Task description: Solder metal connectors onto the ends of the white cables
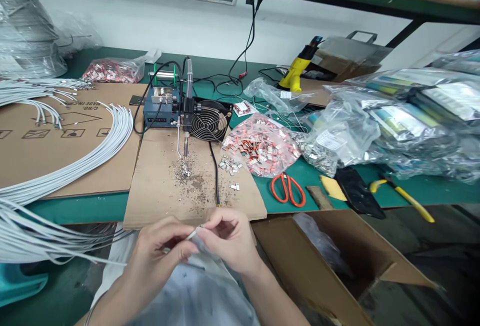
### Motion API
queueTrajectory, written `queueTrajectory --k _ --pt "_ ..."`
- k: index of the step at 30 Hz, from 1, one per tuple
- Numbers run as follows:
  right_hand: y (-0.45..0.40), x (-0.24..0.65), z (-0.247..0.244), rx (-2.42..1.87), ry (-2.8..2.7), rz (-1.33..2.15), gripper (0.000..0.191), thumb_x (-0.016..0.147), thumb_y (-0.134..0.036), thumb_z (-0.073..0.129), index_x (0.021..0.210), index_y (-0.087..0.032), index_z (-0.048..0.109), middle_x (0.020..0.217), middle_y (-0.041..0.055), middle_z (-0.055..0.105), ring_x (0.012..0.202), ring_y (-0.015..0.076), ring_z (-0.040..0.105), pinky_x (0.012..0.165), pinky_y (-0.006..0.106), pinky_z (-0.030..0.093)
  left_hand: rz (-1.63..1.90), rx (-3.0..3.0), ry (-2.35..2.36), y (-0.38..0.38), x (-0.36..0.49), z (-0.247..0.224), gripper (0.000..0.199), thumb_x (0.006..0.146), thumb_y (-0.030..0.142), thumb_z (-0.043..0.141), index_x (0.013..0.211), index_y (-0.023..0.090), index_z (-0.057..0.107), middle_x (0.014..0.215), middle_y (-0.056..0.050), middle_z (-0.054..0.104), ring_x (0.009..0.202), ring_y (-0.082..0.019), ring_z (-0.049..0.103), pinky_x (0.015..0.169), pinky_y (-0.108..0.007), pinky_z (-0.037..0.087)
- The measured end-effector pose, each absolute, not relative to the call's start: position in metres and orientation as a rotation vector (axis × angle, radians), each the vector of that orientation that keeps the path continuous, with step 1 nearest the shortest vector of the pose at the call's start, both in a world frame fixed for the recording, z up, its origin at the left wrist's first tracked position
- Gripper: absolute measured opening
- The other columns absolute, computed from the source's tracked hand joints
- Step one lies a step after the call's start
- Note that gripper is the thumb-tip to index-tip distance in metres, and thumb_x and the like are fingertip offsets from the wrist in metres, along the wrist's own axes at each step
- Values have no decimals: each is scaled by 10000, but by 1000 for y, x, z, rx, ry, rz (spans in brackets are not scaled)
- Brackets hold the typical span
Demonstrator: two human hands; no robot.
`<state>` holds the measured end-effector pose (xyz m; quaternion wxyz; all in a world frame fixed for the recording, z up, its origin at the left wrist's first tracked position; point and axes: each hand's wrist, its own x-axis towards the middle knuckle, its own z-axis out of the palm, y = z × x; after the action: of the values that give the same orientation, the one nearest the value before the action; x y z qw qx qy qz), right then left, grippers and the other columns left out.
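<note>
My left hand (165, 246) pinches a thin white cable (192, 234) close to its end, in front of my body. The fingers of my right hand (227, 233) are closed on the small tip of the same cable, and the two hands nearly touch. Beyond them a cardboard sheet (150, 186) bears dark crumbs and solder bits (185, 172). Above these bits a soldering iron (186, 116) points straight down in its stand. Several small metal connectors (230, 165) lie on the sheet's right part.
White cable bundles (108, 141) spread at left. A soldering station (161, 111) and a fan (210, 121) stand behind. At right are a bag of orange-and-silver parts (262, 146), orange scissors (288, 191), a black phone (358, 193), yellow-handled cutters (408, 198) and an open carton (337, 256).
</note>
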<state>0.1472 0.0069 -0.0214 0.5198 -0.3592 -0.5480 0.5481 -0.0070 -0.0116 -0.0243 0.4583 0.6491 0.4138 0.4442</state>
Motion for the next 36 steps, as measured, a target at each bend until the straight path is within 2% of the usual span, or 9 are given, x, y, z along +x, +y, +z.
queueTrajectory --k 4,9,15,19,22,24,28,32,36 --pt "0 137 -25 -863 -1353 1144 166 721 -126 624 579 -129 538 463 -13 481 419 48 366 390 158 285 1149 1539 1035 -11 -5 -26 138 833 171 561 797 152 693 530 -8 574 453 -83 551 475 -153 448" --pt "-9 118 -30 -788 -1360 881 173 791 -20 550 753 -189 551 466 -61 531 405 41 467 456 154 381 1109 993 983 -17 1 -27 256 808 368 618 755 125 679 445 0 556 395 -70 512 429 -136 423" --pt "-12 102 -31 -797 -1124 888 166 846 -172 554 687 -177 506 399 -52 429 364 74 465 389 173 384 1026 904 848 -15 1 -29 322 794 409 629 717 97 631 459 -26 584 393 -85 536 421 -143 435" --pt "-6 122 -35 -853 -1260 975 54 801 -173 609 777 -182 562 529 -27 526 448 73 486 424 171 385 1026 966 969 -11 -5 -25 300 769 389 648 718 94 641 484 -27 582 401 -91 530 429 -166 448" --pt "3 148 -32 -950 -1493 1018 252 704 -191 706 939 -207 618 609 -23 538 531 79 458 487 181 377 967 1070 1084 -10 -12 -21 236 751 331 645 760 96 658 563 -30 592 413 -82 506 395 -164 402" --pt "8 161 -28 -970 -1638 1163 261 714 -213 701 967 -205 634 640 -14 546 563 84 457 517 192 383 922 1156 1114 -10 -16 -19 215 774 305 594 774 95 644 567 -25 579 407 -65 464 395 -158 365" --pt "16 169 -19 -849 -1820 1363 196 779 -231 653 969 -180 648 718 9 596 610 86 482 564 206 401 771 1280 1058 -10 -19 -18 253 828 302 464 720 101 573 535 -6 516 405 -46 379 422 -163 319" --pt "20 167 -10 -861 -1953 1164 57 792 -208 649 793 -152 640 685 2 583 630 75 501 595 202 393 618 1380 1014 -9 -20 -21 338 885 315 372 623 125 470 492 16 420 431 -52 343 452 -172 288" --pt "21 163 -9 -754 -1965 1045 40 770 -126 648 750 -139 616 685 4 590 636 75 526 597 205 398 641 1351 993 -9 -19 -22 346 903 357 374 677 121 486 519 15 433 434 -49 342 457 -174 284"
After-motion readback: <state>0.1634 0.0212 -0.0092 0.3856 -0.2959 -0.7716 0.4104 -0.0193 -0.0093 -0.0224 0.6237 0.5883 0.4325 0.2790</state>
